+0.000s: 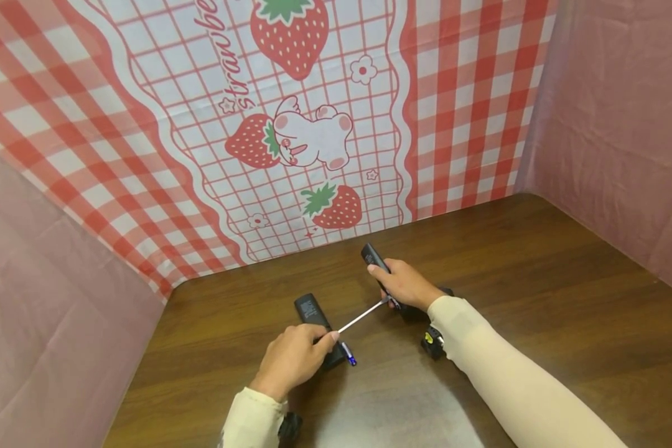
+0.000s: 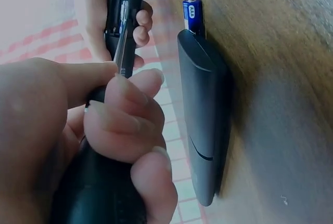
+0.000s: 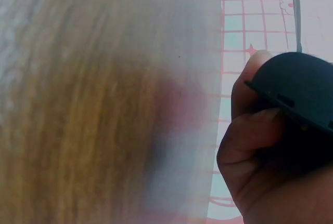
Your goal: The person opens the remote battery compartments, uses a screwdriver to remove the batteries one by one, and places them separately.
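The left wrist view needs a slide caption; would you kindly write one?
Left hand aims a thin tool at the open battery compartment of a remote.

Smooth, matt plastic covers 2 things: the held device and the lying device. The thin shaft looks like metal, the battery glossy. The wood-grained surface has a sheen; the backdrop is creased cloth.

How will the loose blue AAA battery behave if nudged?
The battery likely rolls easily: it is cylindrical and lies on its side on the flat table. The black remote close beside it would probably stop it on that side. It is marked AAA, so probably rigid and somewhat heavy for its size.
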A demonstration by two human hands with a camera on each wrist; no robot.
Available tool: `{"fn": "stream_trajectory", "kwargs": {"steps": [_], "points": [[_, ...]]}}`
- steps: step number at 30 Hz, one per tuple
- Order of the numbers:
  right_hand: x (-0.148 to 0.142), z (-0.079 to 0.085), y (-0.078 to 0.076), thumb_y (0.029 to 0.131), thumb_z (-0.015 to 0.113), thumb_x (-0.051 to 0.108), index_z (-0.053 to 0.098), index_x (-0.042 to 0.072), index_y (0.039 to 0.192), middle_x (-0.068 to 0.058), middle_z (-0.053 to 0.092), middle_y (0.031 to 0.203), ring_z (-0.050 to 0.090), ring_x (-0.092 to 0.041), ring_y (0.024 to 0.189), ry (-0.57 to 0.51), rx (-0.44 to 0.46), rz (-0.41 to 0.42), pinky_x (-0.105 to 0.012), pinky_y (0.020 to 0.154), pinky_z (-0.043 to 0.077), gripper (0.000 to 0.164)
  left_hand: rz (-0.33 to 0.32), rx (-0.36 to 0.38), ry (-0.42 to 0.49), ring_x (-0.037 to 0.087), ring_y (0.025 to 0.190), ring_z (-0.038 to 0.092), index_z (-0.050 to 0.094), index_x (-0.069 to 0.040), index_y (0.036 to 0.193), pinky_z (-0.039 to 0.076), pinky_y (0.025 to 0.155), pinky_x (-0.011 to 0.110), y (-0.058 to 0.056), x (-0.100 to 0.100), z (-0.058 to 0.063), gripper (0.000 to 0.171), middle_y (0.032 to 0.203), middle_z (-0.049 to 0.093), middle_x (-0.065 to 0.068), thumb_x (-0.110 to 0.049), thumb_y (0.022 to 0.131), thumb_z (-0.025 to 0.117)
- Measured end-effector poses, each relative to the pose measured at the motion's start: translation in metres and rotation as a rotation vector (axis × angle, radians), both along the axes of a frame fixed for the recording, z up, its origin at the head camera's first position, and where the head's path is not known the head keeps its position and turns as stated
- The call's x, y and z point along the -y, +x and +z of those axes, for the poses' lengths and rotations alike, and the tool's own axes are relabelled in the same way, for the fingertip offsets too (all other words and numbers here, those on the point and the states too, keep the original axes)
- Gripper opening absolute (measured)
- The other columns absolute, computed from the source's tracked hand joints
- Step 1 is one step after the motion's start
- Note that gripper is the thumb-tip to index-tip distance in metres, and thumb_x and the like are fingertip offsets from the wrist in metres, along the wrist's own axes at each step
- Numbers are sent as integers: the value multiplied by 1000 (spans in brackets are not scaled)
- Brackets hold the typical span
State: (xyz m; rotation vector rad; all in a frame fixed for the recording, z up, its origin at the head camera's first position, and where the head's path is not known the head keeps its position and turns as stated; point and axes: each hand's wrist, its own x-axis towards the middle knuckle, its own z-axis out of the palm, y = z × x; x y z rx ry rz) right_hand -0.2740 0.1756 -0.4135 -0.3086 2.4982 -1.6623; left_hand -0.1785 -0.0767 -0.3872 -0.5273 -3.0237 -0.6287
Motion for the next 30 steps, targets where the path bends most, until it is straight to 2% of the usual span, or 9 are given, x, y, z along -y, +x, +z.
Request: {"fn": "stream_trajectory", "kwargs": {"steps": [3,7,10,12,16,22,30], "points": [[1,2,0,106,47,39,55,-6,106,-11,61,69,57,-19,50,61,-38,6,-33,51,49,45,3,-24,-26,12,54,45,69,-27,77,35,49,35,0,-2,1,29,59,48,-9,-43,99,60],[1,7,1,106,46,40,56,2,101,-7,60,67,57,-19,50,201,-100,-11,-34,51,46,40,12,-62,-63,13,59,51,74,-27,86,39,51,37,1,-6,3,26,72,63,-7,-45,99,60],[3,10,1,106,45,43,56,7,100,-5,59,68,57,-18,53,297,-143,-29,-35,53,45,38,24,-70,-78,13,61,54,75,-28,90,40,52,37,2,-9,4,27,79,67,-5,-47,99,59],[3,11,1,106,44,42,56,7,101,-5,59,69,56,-18,55,322,-154,-27,-35,54,46,38,27,-69,-81,13,62,54,75,-27,91,41,53,37,2,-9,4,27,80,68,-4,-47,99,59],[2,10,1,107,43,42,56,5,102,-5,60,70,57,-18,54,291,-133,-12,-35,54,46,39,26,-57,-61,13,59,52,75,-27,89,39,52,36,1,-9,3,27,77,65,-6,-46,99,59],[-1,5,-1,108,44,38,55,-4,107,-8,60,67,57,-18,51,163,-92,21,-33,52,48,43,17,-59,-27,13,55,48,72,-27,82,37,49,35,0,-7,-1,28,69,58,-7,-46,99,60],[0,4,-1,108,44,37,55,-5,107,-10,61,67,57,-18,50,114,-67,45,-33,50,49,43,6,-56,-24,12,57,49,75,-29,88,37,50,35,-2,-8,-3,25,71,58,-9,-46,98,60]]}}
